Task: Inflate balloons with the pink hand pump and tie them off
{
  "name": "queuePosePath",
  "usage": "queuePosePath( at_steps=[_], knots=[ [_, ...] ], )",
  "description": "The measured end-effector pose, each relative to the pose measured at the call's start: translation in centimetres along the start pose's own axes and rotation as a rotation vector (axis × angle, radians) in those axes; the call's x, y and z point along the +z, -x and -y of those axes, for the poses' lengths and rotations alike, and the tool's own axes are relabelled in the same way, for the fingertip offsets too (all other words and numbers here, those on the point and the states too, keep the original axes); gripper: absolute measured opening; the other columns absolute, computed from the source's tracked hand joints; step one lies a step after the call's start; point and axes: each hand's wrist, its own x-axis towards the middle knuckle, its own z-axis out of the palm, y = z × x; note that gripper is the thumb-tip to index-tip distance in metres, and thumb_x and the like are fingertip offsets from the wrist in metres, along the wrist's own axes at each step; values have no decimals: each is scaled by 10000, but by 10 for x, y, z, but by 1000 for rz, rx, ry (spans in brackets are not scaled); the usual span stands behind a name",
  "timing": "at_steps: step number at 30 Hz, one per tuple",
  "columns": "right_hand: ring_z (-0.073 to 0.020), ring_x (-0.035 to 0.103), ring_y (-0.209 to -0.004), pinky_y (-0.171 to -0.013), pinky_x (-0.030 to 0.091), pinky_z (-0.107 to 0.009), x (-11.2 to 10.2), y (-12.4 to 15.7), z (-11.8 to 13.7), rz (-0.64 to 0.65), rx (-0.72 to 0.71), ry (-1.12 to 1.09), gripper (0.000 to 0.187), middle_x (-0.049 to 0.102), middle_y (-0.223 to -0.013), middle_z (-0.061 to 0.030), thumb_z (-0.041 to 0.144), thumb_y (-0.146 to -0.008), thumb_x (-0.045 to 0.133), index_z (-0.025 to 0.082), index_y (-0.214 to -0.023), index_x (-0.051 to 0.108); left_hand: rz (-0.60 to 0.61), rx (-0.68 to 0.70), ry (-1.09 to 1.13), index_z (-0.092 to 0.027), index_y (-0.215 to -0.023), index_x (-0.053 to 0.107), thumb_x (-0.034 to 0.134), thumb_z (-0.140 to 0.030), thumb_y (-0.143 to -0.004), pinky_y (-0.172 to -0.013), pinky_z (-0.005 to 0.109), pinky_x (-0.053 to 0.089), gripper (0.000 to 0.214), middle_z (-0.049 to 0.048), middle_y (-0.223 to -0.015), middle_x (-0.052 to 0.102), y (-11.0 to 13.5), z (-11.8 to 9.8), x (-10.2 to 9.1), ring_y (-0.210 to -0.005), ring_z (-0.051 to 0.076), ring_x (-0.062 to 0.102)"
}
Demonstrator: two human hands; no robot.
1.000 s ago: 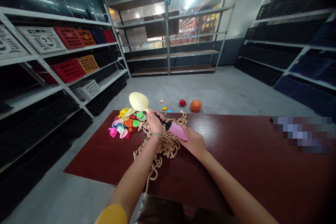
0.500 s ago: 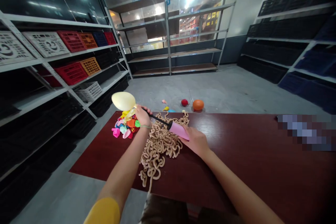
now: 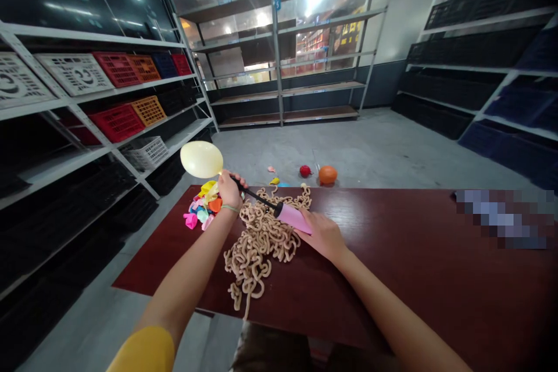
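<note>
Steel shelving (image 3: 279, 58) fills the room ahead, and shelves along the left hold a red crate (image 3: 117, 122) and an orange crate (image 3: 148, 110). On the grey floor (image 3: 370, 139) beyond the far edge of the desk (image 3: 392, 285) lie a red balloon (image 3: 305, 171) and an orange balloon (image 3: 327, 174), well apart from the hands.

In the head view, the left hand (image 3: 229, 192) is closed near the far edge of the desk, pinching the neck of a pale cream balloon (image 3: 201, 159) around the thin black nozzle (image 3: 255, 196) of a pump. The fingers hide exactly how the neck sits on the nozzle. The balloon is partly inflated and floats above the desk, clear of everything. The right hand (image 3: 322, 236) is wrapped around the lower end of the pink pump barrel (image 3: 293, 218), toward the middle of the desk. A tangle of tan twisted cord (image 3: 255, 250) lies between and below the hands, touching the nozzle end of the pump, and a pile of flat coloured balloons (image 3: 201, 209) sits just left of the left wrist.

The cream balloon looks very light, soft and easily burst, with a slippery skin, so the neck seems the safest place to hold it. The pump looks light and stiff, and its barrel gives the firmest grip.
</note>
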Motion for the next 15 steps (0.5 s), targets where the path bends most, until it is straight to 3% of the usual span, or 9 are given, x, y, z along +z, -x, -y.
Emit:
queuePosePath(
  at_steps=[2,4,7,9,11,15],
  knots=[
    [-220,625,-857,-711,424,-304,2,-1,0,-19,35,-4,493,681,-959,-66,449,-877,568,229,-1312,494,-42,16,35,-218,-729,367,488,-352,-868,-366,188,308,228,-72,-521,403,5,4,7,-355,72,379],
    [-218,629,-847,-710,428,-303,3,0,-1,-37,85,-3,487,681,-953,-63,436,-863,583,229,-1297,508,-41,-5,46,-215,-722,364,486,-391,-878,-367,183,310,265,-73,-519,398,25,23,17,-357,66,378],
    [-214,635,-855,-715,438,-299,0,2,-3,-49,145,-20,473,682,-992,-64,426,-854,591,230,-1278,520,91,-47,18,-211,-725,381,485,-447,-886,-391,191,359,305,-60,-533,433,62,57,31,-380,71,418],
    [-214,638,-865,-713,445,-298,-3,4,-3,-40,153,-32,492,682,-1012,-65,426,-847,600,232,-1291,511,162,-63,-12,-208,-729,393,484,-454,-891,-398,199,379,308,-52,-539,454,74,68,36,-386,77,433],
    [-215,641,-866,-712,452,-302,-6,5,-3,-21,134,-42,525,683,-1020,-68,425,-844,607,229,-1317,492,191,-79,-43,-207,-724,397,490,-441,-891,-389,200,374,302,-49,-532,454,67,62,36,-378,81,436],
    [-215,644,-874,-731,462,-310,-4,3,-3,-16,95,-70,526,683,-1037,-80,428,-859,595,210,-1325,484,134,-50,-34,-209,-736,396,511,-400,-878,-361,189,329,264,-59,-528,430,15,19,33,-355,78,411]
  ],
)
